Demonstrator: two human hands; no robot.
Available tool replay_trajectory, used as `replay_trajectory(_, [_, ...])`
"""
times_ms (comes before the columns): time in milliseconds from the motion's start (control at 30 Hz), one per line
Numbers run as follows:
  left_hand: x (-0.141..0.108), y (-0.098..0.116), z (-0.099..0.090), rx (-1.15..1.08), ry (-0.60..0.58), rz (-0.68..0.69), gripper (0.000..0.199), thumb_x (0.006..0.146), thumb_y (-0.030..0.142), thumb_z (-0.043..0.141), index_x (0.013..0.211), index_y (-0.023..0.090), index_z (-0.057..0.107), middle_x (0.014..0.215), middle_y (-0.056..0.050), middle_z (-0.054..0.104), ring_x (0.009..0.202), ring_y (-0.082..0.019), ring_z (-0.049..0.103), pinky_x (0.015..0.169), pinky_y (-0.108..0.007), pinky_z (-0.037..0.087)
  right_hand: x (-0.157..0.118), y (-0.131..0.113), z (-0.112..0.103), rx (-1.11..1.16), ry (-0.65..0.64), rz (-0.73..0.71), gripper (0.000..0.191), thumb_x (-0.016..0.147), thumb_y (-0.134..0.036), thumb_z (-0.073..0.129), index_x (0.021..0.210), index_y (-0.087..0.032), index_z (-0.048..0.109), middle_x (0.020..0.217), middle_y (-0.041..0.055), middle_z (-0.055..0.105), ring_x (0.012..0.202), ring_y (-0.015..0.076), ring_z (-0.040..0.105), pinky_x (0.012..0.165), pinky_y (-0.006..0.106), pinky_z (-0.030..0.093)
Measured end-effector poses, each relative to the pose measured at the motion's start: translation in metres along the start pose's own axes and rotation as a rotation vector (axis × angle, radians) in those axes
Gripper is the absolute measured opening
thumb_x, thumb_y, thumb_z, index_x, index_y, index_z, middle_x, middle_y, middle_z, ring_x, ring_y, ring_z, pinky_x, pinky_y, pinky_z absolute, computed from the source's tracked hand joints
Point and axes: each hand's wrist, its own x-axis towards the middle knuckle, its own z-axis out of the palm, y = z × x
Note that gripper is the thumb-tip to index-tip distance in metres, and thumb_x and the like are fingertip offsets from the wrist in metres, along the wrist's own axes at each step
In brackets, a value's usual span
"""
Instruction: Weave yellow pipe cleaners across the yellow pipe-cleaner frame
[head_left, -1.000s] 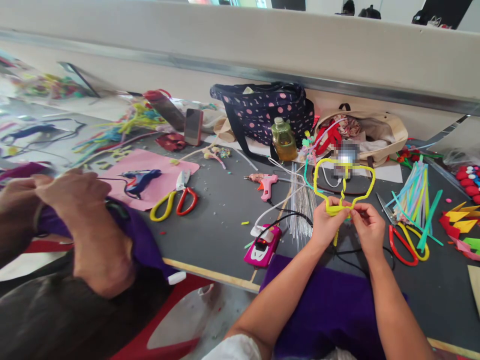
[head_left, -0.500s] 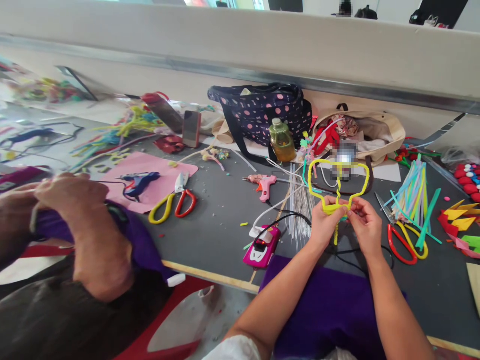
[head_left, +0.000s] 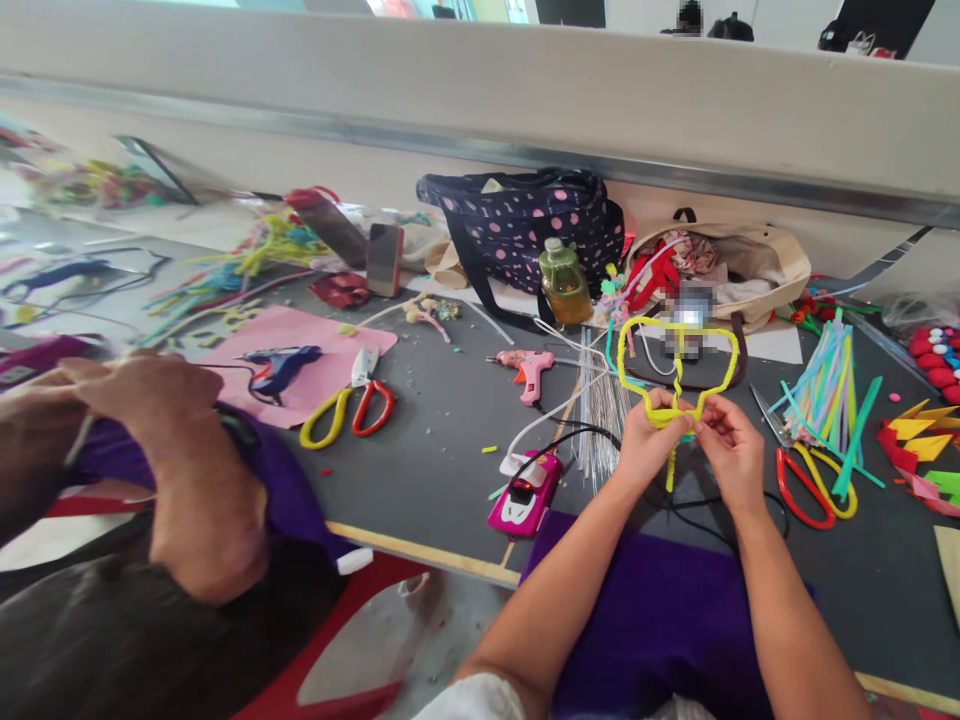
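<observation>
A yellow pipe cleaner (head_left: pixel 621 362), bent into a wide looped frame with a twisted stem down its middle, is held up over the table. My left hand (head_left: pixel 651 440) pinches it at the bottom of the loops. Close beside, my right hand (head_left: pixel 727 445) has its fingertips closed on the same lower joint, the two hands nearly touching. A short tail of the pipe cleaner hangs below them. Behind it lies a bundle of thin metal wires (head_left: pixel 598 405). To the right are scissors (head_left: pixel 804 490) with red and yellow handles and a pile of pastel pipe cleaners (head_left: pixel 825 385).
A pink glue gun (head_left: pixel 531 370) and a magenta power strip (head_left: pixel 527 505) with cables lie left of my hands. Further left are more scissors (head_left: pixel 352 405) and a blue glue gun (head_left: pixel 281 370). A co-worker's hands (head_left: pixel 127 400) are at far left. A bottle (head_left: pixel 564 285) and bags stand behind.
My hands and the yellow pipe cleaner stay almost in place, with only slight finger movement. The co-worker's hands at the left have shifted a little.
</observation>
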Motion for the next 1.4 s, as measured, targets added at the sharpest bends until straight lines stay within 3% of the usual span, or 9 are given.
replay_trajectory(633, [0.0,0.0066,0.0009,-0.155,0.027,-0.114,0.026,0.061,0.025,0.079,0.072,0.016,0.058,0.076,-0.001,0.067,0.065,-0.011,0.058,0.063,-0.022,0.044,0.0004,-0.0067,-0.0005,0.009,0.002,0.023,0.035,0.073,-0.036,0.071,0.105,-0.021,0.063,0.08,0.0003,0.063,0.071,0.0145,0.059,0.065,0.028,0.051])
replay_trajectory(867, [0.0009,0.0075,0.0011,-0.29,0.039,-0.17,0.029,0.058,0.026,0.08,0.072,0.017,0.056,0.073,0.0,0.067,0.063,-0.011,0.059,0.064,-0.024,0.046,0.0039,-0.0039,-0.0043,0.017,-0.015,0.089,0.021,0.078,-0.037,0.066,0.089,-0.02,0.069,0.077,0.0013,0.068,0.062,0.0135,0.056,0.057,0.025,0.047])
replay_trajectory(1400, [0.0011,0.0053,0.0018,-0.314,0.015,-0.165,0.027,0.059,0.025,0.079,0.071,0.016,0.057,0.074,-0.001,0.067,0.063,-0.011,0.058,0.063,-0.023,0.046,0.006,-0.004,-0.0034,0.126,-0.044,0.203,0.023,0.072,-0.04,0.071,0.075,-0.018,0.067,0.061,-0.0027,0.058,0.055,0.0105,0.048,0.053,0.023,0.04])
